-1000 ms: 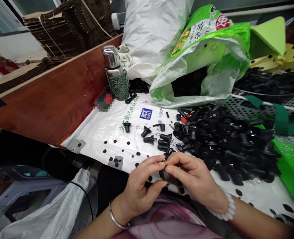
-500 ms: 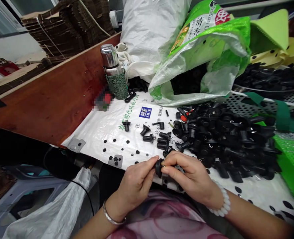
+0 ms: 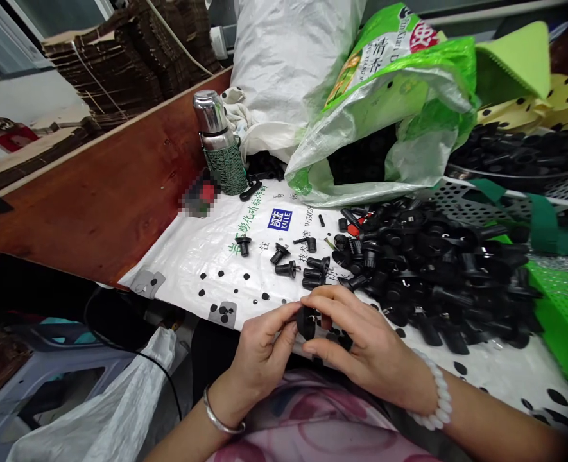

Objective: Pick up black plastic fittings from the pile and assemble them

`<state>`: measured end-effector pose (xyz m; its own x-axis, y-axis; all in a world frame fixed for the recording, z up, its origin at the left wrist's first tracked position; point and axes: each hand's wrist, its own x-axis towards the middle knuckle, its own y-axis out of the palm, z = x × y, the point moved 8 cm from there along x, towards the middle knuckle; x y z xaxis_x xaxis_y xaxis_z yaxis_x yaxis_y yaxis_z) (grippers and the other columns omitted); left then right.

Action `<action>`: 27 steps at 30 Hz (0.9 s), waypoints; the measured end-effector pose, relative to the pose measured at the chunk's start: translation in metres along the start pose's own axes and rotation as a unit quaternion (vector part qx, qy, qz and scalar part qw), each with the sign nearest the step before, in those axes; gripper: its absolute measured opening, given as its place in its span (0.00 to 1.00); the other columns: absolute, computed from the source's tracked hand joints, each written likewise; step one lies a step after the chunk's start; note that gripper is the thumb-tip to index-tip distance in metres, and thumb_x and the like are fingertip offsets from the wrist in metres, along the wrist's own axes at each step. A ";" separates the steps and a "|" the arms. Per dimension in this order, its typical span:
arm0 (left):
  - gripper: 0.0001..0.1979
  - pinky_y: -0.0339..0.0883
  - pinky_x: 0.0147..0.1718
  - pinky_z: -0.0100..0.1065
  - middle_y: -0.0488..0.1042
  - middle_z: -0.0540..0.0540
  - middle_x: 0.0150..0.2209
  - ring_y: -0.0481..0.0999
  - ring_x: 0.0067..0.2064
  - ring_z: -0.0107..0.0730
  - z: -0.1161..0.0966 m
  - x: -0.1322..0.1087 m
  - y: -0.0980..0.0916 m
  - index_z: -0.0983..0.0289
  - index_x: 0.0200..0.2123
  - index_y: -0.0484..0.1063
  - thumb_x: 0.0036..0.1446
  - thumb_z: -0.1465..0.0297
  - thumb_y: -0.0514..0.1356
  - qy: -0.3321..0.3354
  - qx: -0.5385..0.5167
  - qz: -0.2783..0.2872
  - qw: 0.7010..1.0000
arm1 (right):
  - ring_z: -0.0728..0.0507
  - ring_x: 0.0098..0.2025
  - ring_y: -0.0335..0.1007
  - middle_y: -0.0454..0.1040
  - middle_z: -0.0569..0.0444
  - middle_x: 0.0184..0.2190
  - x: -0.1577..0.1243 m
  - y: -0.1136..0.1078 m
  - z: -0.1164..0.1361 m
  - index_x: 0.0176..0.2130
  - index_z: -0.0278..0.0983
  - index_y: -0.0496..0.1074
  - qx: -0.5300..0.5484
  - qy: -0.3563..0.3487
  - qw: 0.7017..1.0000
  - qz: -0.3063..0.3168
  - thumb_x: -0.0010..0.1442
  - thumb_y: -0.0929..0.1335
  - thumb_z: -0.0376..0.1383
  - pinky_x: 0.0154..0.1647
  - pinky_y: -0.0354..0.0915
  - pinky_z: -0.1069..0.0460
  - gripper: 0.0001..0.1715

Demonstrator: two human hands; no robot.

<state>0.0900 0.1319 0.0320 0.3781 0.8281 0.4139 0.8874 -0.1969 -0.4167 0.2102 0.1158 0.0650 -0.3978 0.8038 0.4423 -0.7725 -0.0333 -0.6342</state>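
My left hand and my right hand meet at the near edge of the table, both pinched on one small black plastic part with a round head. A silver bangle is on my left wrist and a white bead bracelet on my right. Just beyond my fingers lie a few loose black parts, and to the right spreads a big pile of black parts on the white printed sheet.
A steel flask stands at the back left by a brown board. Behind are a white sack and a green bag. A white perforated basket holds more black parts. A green basket sits at the right.
My hands turned the black part, so its round head now faces me. My right fingers moved over it and the hands dropped slightly toward me.
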 end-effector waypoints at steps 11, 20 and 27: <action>0.12 0.71 0.34 0.30 0.78 0.56 0.35 0.77 0.34 0.31 0.000 0.003 0.003 0.64 0.43 0.72 0.58 0.76 0.52 -0.001 -0.026 0.001 1.000 | 0.41 0.44 0.68 0.70 0.42 0.43 0.001 -0.002 0.004 0.51 0.33 0.64 -0.053 -0.048 0.997 -0.026 0.60 0.65 0.39 0.42 0.69 0.49 0.21; 0.11 0.67 0.31 0.29 0.76 0.56 0.30 0.74 0.30 0.30 -0.001 0.005 0.010 0.66 0.40 0.73 0.59 0.75 0.51 -0.016 -0.037 0.034 0.999 | 0.44 0.46 0.69 0.71 0.48 0.45 -0.006 -0.012 -0.002 0.45 0.38 0.69 -0.046 -0.019 0.998 -0.033 0.61 0.64 0.35 0.46 0.68 0.53 0.11; 0.12 0.67 0.31 0.29 0.76 0.55 0.31 0.74 0.31 0.29 -0.007 0.002 0.016 0.64 0.42 0.70 0.58 0.77 0.50 0.027 -0.005 0.055 0.998 | 0.45 0.40 0.71 0.72 0.48 0.38 -0.008 -0.012 -0.001 0.38 0.37 0.70 0.009 0.006 0.999 -0.040 0.60 0.62 0.29 0.38 0.70 0.54 0.08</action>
<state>0.1066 0.1271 0.0321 0.4873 0.7713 0.4095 0.8419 -0.2905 -0.4547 0.2232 0.1101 0.0686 -0.3290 0.8109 0.4839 -0.8100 0.0211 -0.5860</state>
